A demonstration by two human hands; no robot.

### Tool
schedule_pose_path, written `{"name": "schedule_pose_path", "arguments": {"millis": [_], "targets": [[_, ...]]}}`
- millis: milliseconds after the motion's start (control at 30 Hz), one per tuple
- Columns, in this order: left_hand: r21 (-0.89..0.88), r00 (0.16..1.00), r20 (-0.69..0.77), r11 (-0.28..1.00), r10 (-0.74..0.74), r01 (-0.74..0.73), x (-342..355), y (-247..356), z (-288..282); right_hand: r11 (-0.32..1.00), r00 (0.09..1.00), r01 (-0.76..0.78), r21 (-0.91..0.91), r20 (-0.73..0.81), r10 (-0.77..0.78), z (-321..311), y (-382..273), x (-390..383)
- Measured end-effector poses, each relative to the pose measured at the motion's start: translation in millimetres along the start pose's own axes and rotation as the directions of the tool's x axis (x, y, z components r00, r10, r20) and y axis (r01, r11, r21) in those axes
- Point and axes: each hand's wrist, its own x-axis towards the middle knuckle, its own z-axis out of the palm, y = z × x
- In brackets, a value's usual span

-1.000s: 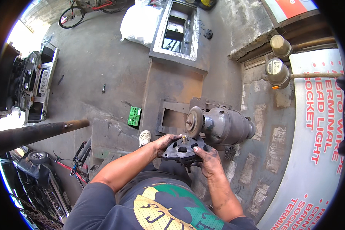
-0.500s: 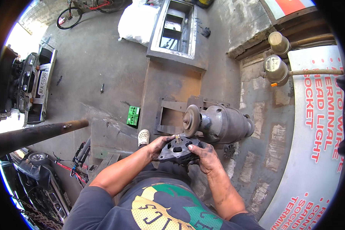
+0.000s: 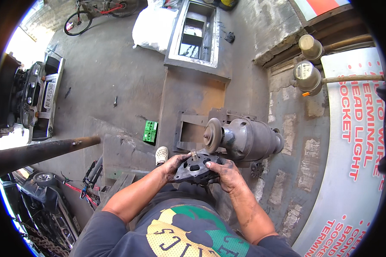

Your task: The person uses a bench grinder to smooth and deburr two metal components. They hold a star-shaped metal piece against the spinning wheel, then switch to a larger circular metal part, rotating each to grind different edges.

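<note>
Shifting slightly to the left and tilting a little more than half a second ago, with the dark metal housing (image 3: 197, 173) gripped at its edges between left hand (image 3: 174, 166) and right hand (image 3: 227, 174), just below the motor's wheel (image 3: 213, 135). Cannot tell whether touching it. Already positioned near the wheel, but with face mostly dark, so probably not finished. Farther ahead, seeing an open silver-framed box (image 3: 172, 55), with contents hard to recognise, and a bulging white sack (image 3: 154, 29), hiding its contents.
</note>
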Motion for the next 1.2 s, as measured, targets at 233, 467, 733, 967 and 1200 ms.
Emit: {"name": "schedule_pose_path", "arguments": {"millis": [233,467,733,967,1200], "targets": [[0.026,0.997,-0.069,0.999,0.03,-0.028,-2.4,-6.9,17.3,0.996,0.998,-0.055,-0.064,-0.047,0.052,-0.6,-15.0,-17.0],[0.061,0.996,-0.083,0.998,0.039,-0.034,-16.1,-11.7,36.3,0.998,0.999,-0.05,-0.026,0.0,0.05,-6.2,-16.1,-22.7],[-0.065,0.998,-0.038,0.997,0.044,-0.046,-19.7,-14.3,21.8,0.993,0.993,-0.108,-0.041,0.044,0.11,-5.4,-20.1,-9.3],[-0.045,0.995,-0.062,0.995,0.082,-0.085,-11.8,-17.7,27.1,0.99,0.99,-0.128,-0.058,0.058,0.131,-16.5,-19.0,6.7],[0.064,0.996,0.083,0.998,-0.025,0.02,-22.5,-26.8,9.7,0.993,0.995,0.005,-0.114,0.1,0.006,-19.4,1.8,-37.0]]}}
